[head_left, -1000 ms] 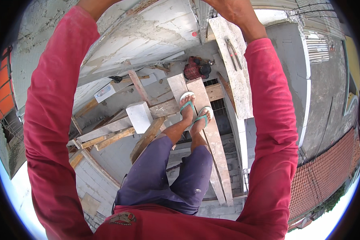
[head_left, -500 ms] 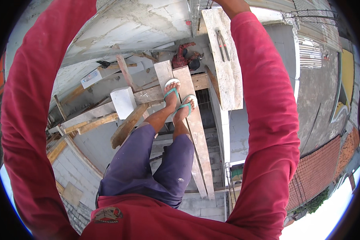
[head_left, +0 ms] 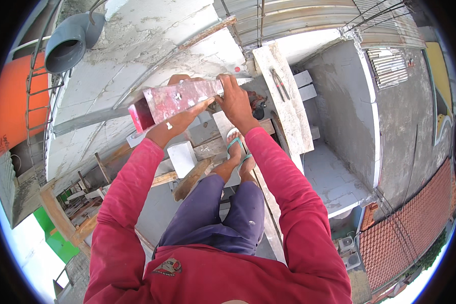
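Both my hands are raised ahead of me on a worn red bar (head_left: 182, 99) with a box-like section and a dark hollow at its left end. White smears mark its flat face. My left hand (head_left: 180, 121) grips it from below, with fingers also showing behind its upper edge. At the right end, my right hand (head_left: 233, 101) closes round it. The bar is held up in front of a pale block wall (head_left: 137, 55). Whether it touches the wall I cannot tell.
I stand in sandals on narrow planks (head_left: 263, 187) high up. Right of my hands, pliers (head_left: 279, 85) lie on a board (head_left: 283, 99). A white block (head_left: 182, 158) and rough timber (head_left: 191, 177) are near my feet. Another person (head_left: 258, 104) is below. A grey pipe (head_left: 68, 45) juts out upper left.
My arms have come down from above the view, bringing both hands and the red bar into sight. The view has shifted, showing more wall and the grey pipe at the left.
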Demonstrator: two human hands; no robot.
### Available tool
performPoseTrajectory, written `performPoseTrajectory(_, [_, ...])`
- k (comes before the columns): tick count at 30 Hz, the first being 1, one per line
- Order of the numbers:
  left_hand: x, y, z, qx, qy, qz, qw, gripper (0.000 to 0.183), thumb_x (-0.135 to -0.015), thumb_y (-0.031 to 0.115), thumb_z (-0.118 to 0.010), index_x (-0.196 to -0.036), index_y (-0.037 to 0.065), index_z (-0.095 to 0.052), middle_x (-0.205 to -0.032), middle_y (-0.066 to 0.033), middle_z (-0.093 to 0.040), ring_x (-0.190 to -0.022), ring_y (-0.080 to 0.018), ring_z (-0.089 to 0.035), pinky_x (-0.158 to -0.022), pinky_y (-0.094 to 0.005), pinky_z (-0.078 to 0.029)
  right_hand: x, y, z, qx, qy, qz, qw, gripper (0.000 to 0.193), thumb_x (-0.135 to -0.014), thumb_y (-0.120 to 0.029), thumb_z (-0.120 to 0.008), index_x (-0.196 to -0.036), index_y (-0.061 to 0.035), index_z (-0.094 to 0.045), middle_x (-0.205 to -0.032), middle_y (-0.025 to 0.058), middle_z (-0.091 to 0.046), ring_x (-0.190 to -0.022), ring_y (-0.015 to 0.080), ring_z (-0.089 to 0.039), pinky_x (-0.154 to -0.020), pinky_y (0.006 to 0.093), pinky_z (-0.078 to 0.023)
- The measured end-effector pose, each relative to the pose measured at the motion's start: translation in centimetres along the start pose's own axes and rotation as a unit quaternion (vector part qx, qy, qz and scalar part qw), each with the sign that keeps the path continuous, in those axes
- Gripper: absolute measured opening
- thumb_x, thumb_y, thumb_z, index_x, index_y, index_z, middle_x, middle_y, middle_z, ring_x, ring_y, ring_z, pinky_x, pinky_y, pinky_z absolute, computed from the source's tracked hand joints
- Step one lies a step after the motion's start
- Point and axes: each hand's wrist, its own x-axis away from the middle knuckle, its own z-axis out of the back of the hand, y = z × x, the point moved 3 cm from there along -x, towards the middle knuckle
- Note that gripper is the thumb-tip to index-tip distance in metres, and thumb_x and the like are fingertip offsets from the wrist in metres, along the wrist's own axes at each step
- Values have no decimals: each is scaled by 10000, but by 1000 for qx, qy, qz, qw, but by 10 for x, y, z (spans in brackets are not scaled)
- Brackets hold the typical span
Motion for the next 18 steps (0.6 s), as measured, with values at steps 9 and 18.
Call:
performPoseTrajectory(9, [107, 26, -49, -69, 5, -129, 989, 553, -759, 205, -829, -1293, 226, -686, -1179, -108, -568, -1075, -352, -641, -862, -454, -565, 134, -27, 27, -34, 13, -93, 995, 468, -867, 19, -637, -1308, -61, -500, -1341, 206, -547, -1213, 432, -589, -982, 462, -519])
performPoseTrajectory(18, [124, 18, -49, -69, 13, -105, 992, 625, -713, 211, -868, -1308, 234, -677, -1167, -120, -570, -1084, -350, -639, -810, -450, -578, 146, -32, 16, -55, -8, -99, 994, 486, -857, -61, -718, -1294, -52, -505, -1364, 195, -543, -1215, 415, -592, -989, 451, -528])
